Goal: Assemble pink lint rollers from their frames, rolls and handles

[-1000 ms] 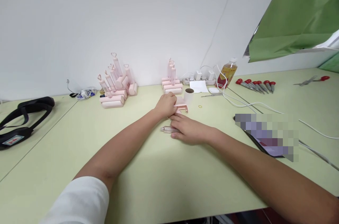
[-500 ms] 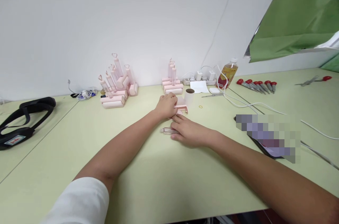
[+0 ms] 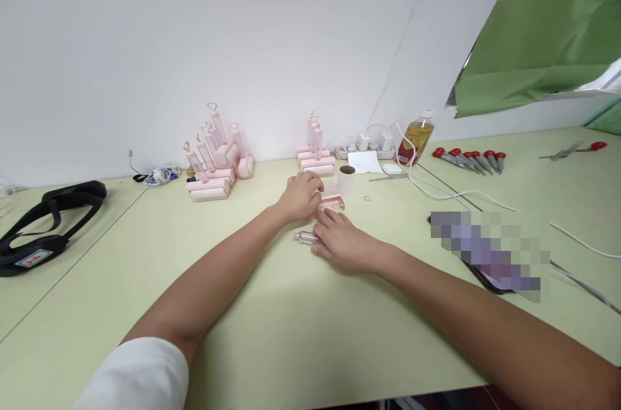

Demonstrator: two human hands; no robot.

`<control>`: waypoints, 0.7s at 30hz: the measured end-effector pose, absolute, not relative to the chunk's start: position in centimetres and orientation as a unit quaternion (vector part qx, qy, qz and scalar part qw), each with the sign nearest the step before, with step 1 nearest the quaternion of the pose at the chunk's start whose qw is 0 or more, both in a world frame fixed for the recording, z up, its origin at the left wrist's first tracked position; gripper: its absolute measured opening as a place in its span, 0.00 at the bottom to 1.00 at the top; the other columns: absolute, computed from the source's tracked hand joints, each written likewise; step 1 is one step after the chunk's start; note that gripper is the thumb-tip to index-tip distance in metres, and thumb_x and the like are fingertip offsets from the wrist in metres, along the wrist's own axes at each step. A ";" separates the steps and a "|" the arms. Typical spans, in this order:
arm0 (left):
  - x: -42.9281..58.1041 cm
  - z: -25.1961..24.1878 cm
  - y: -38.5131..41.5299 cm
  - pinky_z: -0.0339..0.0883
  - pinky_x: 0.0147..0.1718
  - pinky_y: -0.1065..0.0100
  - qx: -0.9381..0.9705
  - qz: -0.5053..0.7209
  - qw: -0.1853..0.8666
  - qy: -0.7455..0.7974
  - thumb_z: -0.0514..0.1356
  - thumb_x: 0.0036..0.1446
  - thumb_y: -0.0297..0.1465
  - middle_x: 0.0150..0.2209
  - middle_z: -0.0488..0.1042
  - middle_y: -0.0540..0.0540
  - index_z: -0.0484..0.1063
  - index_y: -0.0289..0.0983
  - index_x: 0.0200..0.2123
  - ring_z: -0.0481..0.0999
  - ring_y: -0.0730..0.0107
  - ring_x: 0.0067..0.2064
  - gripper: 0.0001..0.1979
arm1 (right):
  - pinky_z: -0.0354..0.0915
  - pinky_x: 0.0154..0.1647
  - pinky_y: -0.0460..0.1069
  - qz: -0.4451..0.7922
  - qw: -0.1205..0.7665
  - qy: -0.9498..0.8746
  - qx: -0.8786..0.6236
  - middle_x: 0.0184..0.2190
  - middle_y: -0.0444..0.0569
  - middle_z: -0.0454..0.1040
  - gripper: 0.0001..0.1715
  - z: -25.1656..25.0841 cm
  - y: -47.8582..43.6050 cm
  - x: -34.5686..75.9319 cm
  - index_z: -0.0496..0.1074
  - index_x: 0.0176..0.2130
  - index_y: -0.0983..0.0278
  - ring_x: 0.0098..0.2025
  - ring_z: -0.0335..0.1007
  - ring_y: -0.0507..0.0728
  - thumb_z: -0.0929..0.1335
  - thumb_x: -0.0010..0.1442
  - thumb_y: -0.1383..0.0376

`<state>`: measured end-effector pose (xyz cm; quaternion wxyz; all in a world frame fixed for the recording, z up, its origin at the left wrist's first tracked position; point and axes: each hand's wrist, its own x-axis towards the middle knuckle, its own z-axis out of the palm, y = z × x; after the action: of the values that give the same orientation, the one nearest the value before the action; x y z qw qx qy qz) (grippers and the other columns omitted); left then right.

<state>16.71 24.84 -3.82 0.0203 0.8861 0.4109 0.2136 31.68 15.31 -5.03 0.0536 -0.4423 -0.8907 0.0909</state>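
In the head view, the person's left hand [image 3: 301, 196] bends over the left end of a small pink plastic case [image 3: 334, 202] lying on the pale green bench [image 3: 272, 332]. Its fingers curl downward; whether they pinch the case cannot be told. The right hand [image 3: 345, 242] rests nearer the bench's front edge, its fingertips reaching the near side of the case. A clear cylindrical plastic tube [image 3: 306, 238] juts leftward from between its thumb and fingers (its other end is hidden there), and how firmly they close on it cannot be told.

Behind the case, toward the back edge, stands a white roll with a brown core [image 3: 346, 183]; a thin yellow ring [image 3: 367, 198] lies to its right. Along the back edge are two clusters of pink cylindrical pieces, one left [image 3: 208, 189], one near the middle [image 3: 317, 166].
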 end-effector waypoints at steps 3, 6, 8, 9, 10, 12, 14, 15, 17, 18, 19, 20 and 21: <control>15.3 -2.5 22.6 0.63 0.46 0.63 0.867 0.271 0.084 0.409 0.46 0.65 0.32 0.43 0.72 0.45 0.68 0.39 0.39 0.70 0.65 0.45 0.12 | 0.53 0.59 0.65 0.075 0.083 -0.890 -0.442 0.59 0.65 0.62 0.20 -4.4 15.1 31.4 0.70 0.48 0.69 0.61 0.52 0.72 0.61 0.65 0.58; 13.2 -1.9 19.3 0.64 0.42 0.65 0.912 0.215 0.126 0.326 0.45 0.67 0.39 0.38 0.73 0.46 0.69 0.38 0.39 0.71 0.66 0.40 0.16 | 0.60 0.51 0.59 0.102 0.122 -0.877 -0.453 0.49 0.62 0.70 0.17 -3.6 14.6 31.2 0.69 0.46 0.68 0.52 0.63 0.67 0.61 0.65 0.58; 11.3 -2.0 17.5 0.63 0.42 0.65 0.931 0.176 0.127 0.295 0.47 0.66 0.39 0.39 0.74 0.45 0.68 0.38 0.45 0.72 0.66 0.40 0.15 | 0.62 0.42 0.54 0.157 0.135 -0.864 -0.458 0.41 0.58 0.73 0.16 -3.2 14.3 31.1 0.69 0.43 0.66 0.42 0.68 0.62 0.61 0.65 0.57; 10.3 -2.2 16.9 0.63 0.42 0.65 0.930 0.166 0.130 0.301 0.47 0.66 0.38 0.39 0.75 0.46 0.68 0.38 0.45 0.72 0.66 0.40 0.14 | 0.62 0.37 0.52 0.192 0.137 -0.856 -0.459 0.38 0.55 0.73 0.16 -3.1 14.2 31.0 0.69 0.43 0.65 0.38 0.68 0.60 0.62 0.65 0.56; 9.2 -2.4 16.5 0.63 0.41 0.65 0.924 0.166 0.130 0.318 0.47 0.66 0.37 0.38 0.75 0.45 0.69 0.38 0.44 0.72 0.66 0.39 0.14 | 0.60 0.34 0.50 0.227 0.137 -0.848 -0.458 0.37 0.53 0.74 0.16 -3.1 14.1 31.1 0.69 0.43 0.65 0.35 0.68 0.58 0.62 0.64 0.56; 7.3 -2.8 16.4 0.64 0.40 0.65 0.902 0.181 0.140 0.367 0.46 0.66 0.37 0.38 0.75 0.45 0.69 0.38 0.42 0.72 0.66 0.39 0.15 | 0.57 0.29 0.48 0.282 0.141 -0.832 -0.456 0.33 0.49 0.74 0.14 -3.4 14.2 31.1 0.70 0.40 0.63 0.32 0.67 0.56 0.63 0.63 0.55; 6.0 -3.1 16.6 0.63 0.39 0.65 0.890 0.175 0.132 0.399 0.44 0.67 0.37 0.37 0.76 0.46 0.70 0.39 0.40 0.72 0.65 0.38 0.17 | 0.55 0.27 0.47 0.322 0.149 -0.815 -0.458 0.28 0.46 0.72 0.16 -3.8 14.4 31.1 0.69 0.31 0.63 0.28 0.65 0.54 0.63 0.64 0.55; 5.8 -3.1 16.7 0.63 0.40 0.64 0.894 0.158 0.116 0.403 0.44 0.67 0.38 0.35 0.76 0.46 0.71 0.39 0.39 0.72 0.64 0.37 0.17 | 0.55 0.26 0.47 0.344 0.154 -0.802 -0.464 0.25 0.45 0.71 0.19 -4.1 14.5 31.0 0.67 0.28 0.63 0.26 0.63 0.53 0.62 0.64 0.54; 6.2 -3.2 16.4 0.61 0.41 0.61 0.908 0.119 0.075 0.393 0.47 0.66 0.39 0.34 0.76 0.45 0.72 0.39 0.37 0.73 0.62 0.38 0.17 | 0.54 0.24 0.47 0.404 0.168 -0.761 -0.478 0.22 0.43 0.69 0.21 -4.5 14.5 30.7 0.64 0.26 0.63 0.22 0.61 0.51 0.62 0.63 0.51; 6.7 -3.3 16.0 0.61 0.41 0.61 0.915 0.107 0.060 0.384 0.48 0.65 0.40 0.34 0.76 0.45 0.72 0.39 0.38 0.73 0.61 0.38 0.16 | 0.55 0.23 0.47 0.440 0.178 -0.737 -0.481 0.21 0.42 0.69 0.21 -4.7 14.5 30.5 0.63 0.26 0.62 0.21 0.60 0.51 0.63 0.62 0.50; 7.4 -3.4 15.6 0.60 0.41 0.61 0.920 0.106 0.049 0.374 0.50 0.64 0.42 0.34 0.76 0.44 0.72 0.39 0.39 0.73 0.61 0.38 0.16 | 0.56 0.23 0.47 0.475 0.188 -0.713 -0.481 0.21 0.41 0.69 0.21 -4.9 14.3 30.3 0.63 0.27 0.62 0.20 0.60 0.50 0.64 0.61 0.49; 8.1 -3.6 15.2 0.61 0.40 0.61 0.924 0.108 0.039 0.365 0.51 0.63 0.42 0.36 0.76 0.44 0.71 0.38 0.41 0.73 0.60 0.39 0.15 | 0.56 0.23 0.46 0.505 0.198 -0.691 -0.478 0.21 0.41 0.69 0.22 -5.1 14.2 30.1 0.63 0.27 0.62 0.20 0.60 0.50 0.64 0.61 0.48; 8.8 -3.8 14.8 0.61 0.40 0.61 0.926 0.114 0.031 0.359 0.50 0.64 0.41 0.37 0.76 0.43 0.70 0.38 0.42 0.73 0.61 0.40 0.15 | 0.57 0.22 0.46 0.529 0.208 -0.674 -0.472 0.21 0.41 0.68 0.23 -5.3 14.1 30.0 0.62 0.27 0.62 0.19 0.60 0.49 0.64 0.61 0.48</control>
<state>8.77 14.77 -3.76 0.0306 0.9260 0.3588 0.1139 29.96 14.09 -5.30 0.2075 -0.4720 -0.6740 0.5291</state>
